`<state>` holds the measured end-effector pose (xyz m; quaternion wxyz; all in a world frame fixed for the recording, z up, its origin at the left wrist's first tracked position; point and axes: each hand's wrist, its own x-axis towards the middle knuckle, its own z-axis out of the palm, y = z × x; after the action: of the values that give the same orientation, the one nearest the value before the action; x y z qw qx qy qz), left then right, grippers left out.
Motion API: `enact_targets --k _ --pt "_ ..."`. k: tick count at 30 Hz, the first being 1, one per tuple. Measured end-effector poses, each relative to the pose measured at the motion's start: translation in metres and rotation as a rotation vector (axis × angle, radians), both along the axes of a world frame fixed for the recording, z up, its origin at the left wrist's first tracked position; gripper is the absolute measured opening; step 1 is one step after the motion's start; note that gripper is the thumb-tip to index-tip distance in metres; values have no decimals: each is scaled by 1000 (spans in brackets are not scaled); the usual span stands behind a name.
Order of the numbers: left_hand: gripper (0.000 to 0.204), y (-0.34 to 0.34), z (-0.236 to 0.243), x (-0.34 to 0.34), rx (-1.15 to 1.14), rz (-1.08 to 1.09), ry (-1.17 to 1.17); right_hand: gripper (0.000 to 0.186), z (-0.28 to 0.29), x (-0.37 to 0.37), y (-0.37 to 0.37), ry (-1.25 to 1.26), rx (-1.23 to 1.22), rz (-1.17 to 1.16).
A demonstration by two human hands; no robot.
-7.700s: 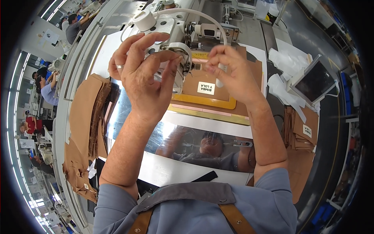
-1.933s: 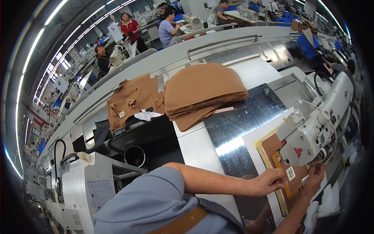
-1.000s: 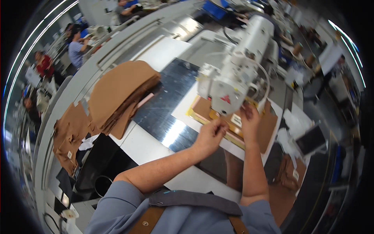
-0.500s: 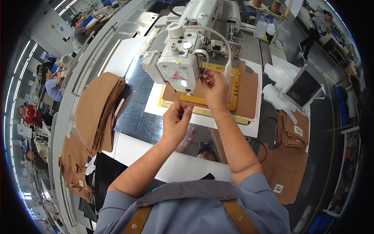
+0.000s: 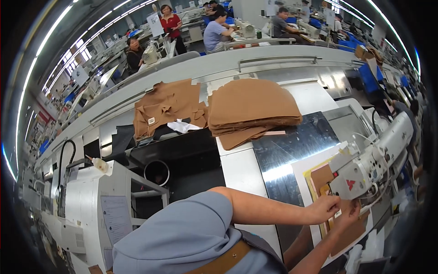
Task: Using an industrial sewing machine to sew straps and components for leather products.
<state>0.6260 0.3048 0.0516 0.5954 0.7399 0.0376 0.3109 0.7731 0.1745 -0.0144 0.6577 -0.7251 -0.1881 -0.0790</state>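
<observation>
Both my hands work close together beside the white head of a sewing machine (image 5: 358, 176), at the lower right of the view. My left hand (image 5: 322, 210) is closed, its fingers curled into a pinch. Just beyond it, my right hand (image 5: 348, 216) pinches close to the needle area. Anything between the fingertips of either hand is too small to make out. Below the hands lie a yellow frame (image 5: 325, 191) and a brown fabric panel (image 5: 322, 175) on a white sheet (image 5: 299, 176). The needle itself is hidden.
A thick stack of brown panels (image 5: 251, 102) lies on the table, with crumpled brown pieces (image 5: 171, 107) beside it. A white cabinet (image 5: 89, 196) with a small bottle (image 5: 99, 164) on top stands at left. Several people sit or stand at machines across the rail.
My view has swung to the left, bringing the fabric stacks, the cabinet and the other workers into the middle. My hands stay at the machine head, the left one now closer to the right.
</observation>
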Motion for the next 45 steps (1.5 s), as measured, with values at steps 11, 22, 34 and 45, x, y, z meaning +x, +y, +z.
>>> enact_targets --k 11,22,34,45 --pt "14 -6 8 22 33 44 -81 26 68 -61 -4 116 -110 -50" --pt "8 -4 -18 -23 41 -48 47 21 72 -25 -5 92 -94 -36" --pt "10 -5 1 -18 117 -79 9 13 64 -57 -12 123 137 60" --pt "5 -3 -15 -37 40 -208 181 9 75 -14 -42 -83 -276 -113"
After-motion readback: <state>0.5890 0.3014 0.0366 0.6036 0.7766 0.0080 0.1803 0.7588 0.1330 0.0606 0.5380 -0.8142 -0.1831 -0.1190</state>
